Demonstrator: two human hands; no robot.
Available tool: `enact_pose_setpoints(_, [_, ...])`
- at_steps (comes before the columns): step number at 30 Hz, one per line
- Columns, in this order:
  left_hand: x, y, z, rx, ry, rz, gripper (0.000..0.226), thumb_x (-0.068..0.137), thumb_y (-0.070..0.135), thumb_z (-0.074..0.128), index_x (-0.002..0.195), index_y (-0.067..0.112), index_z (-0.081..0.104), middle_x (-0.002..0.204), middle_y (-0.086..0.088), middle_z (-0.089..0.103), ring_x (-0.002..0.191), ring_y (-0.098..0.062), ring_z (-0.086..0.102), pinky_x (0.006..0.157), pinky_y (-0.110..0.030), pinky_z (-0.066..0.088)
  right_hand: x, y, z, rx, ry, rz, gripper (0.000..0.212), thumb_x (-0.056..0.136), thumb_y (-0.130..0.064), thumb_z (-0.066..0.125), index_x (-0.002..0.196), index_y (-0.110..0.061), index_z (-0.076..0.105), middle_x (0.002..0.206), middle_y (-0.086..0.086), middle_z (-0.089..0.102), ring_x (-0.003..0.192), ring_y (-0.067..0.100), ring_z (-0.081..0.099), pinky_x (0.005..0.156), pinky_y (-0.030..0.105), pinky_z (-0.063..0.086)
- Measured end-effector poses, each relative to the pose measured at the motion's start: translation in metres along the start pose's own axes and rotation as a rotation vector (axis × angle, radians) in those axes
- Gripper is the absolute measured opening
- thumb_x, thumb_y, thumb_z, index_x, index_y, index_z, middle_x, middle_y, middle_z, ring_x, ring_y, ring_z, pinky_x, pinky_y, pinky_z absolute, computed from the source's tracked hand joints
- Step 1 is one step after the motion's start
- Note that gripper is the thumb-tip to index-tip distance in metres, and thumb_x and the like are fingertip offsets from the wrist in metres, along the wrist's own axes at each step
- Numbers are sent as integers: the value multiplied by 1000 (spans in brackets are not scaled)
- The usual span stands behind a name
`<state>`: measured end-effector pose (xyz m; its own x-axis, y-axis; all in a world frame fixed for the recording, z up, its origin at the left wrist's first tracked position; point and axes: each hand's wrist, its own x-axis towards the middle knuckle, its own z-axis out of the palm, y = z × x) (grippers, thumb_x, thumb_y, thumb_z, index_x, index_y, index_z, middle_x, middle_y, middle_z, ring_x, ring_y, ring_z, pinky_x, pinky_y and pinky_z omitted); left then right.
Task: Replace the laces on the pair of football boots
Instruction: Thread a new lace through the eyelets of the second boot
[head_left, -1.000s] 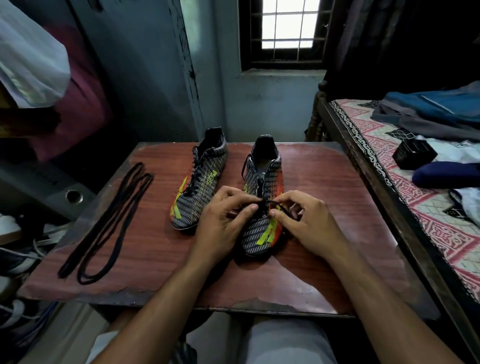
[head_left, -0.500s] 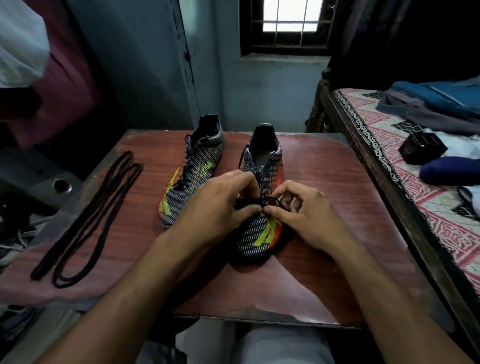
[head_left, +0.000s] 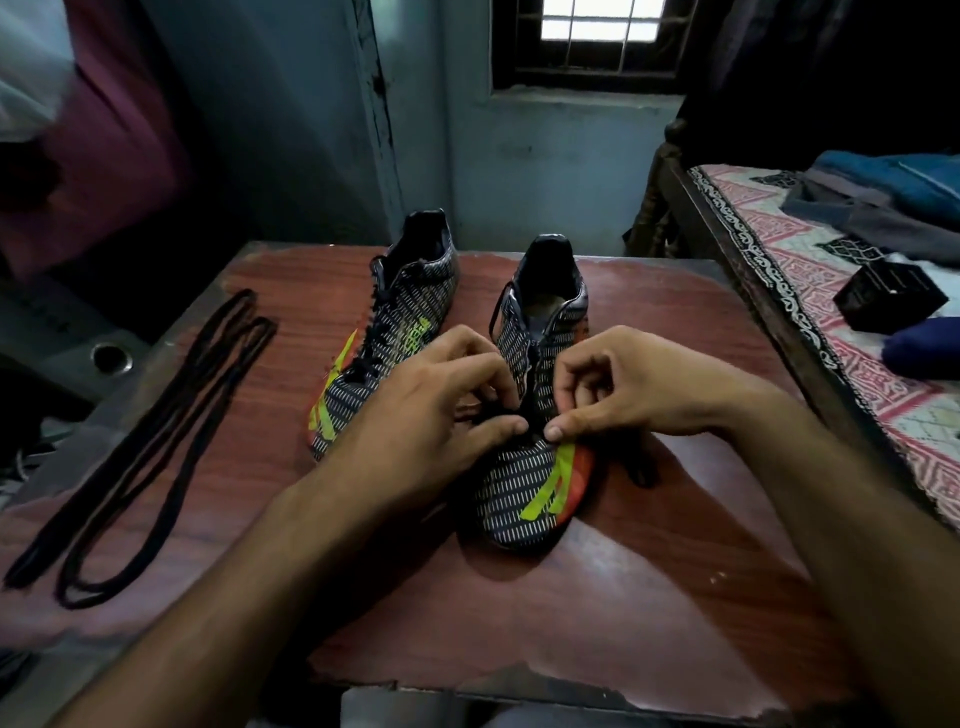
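Both forearms enter from the near edge and converge over the reddish-brown counter, whose near edge is chipped. The left hand and the right hand meet above the right boot, which stands on the counter with its toe toward the person and its heel toward the wall. The fingers of the left hand are curled, thumb against fingertips, pinching the black lace at the lower eyelets of this boot. The fingers of the right hand are likewise curled and pinch the same lace from the opposite side; the two thumbs sit just beside each other over the tongue. A loose length of lace hangs at the far left side of the boot collar. The left boot stands just beside the right boot, parallel to it, laced in black and untouched. Well apart, at the left side of the counter, the spare black laces lie in long folded loops. To the right of the counter stands a bed with a patterned cover, carrying a small black box and folded clothes. On the far wall is a barred window.
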<state>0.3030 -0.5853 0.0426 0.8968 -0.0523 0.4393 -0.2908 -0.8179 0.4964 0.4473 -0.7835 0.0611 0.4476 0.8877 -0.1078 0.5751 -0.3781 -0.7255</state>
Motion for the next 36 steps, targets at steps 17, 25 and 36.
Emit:
enact_pose_setpoints(17, [-1, -2, -20, 179, -219, 110, 25, 101, 46, 47, 103, 27, 64, 104, 11, 52, 83, -10, 57, 73, -40, 53, -8, 7, 14, 132, 114, -86, 22, 79, -32, 86, 77, -16, 71, 67, -4, 62, 61, 5, 50, 57, 21, 41])
enact_pose_setpoints(25, [15, 5, -18, -27, -266, -174, 19, 100, 33, 64, 86, 21, 68, 90, 6, 62, 81, -7, 59, 78, -28, 43, -4, 5, 21, 94, 149, -81, 24, 76, -35, 88, 77, -18, 71, 65, -3, 63, 58, 4, 50, 56, 17, 41])
enact_pose_setpoints(36, [19, 4, -27, -326, -257, -343, 24, 77, 47, 76, 78, 23, 77, 93, 2, 65, 79, -10, 64, 79, -31, 52, -4, 6, 21, 12, 175, -112, 20, 82, -36, 83, 78, -21, 72, 67, -7, 65, 61, 0, 50, 58, 16, 40])
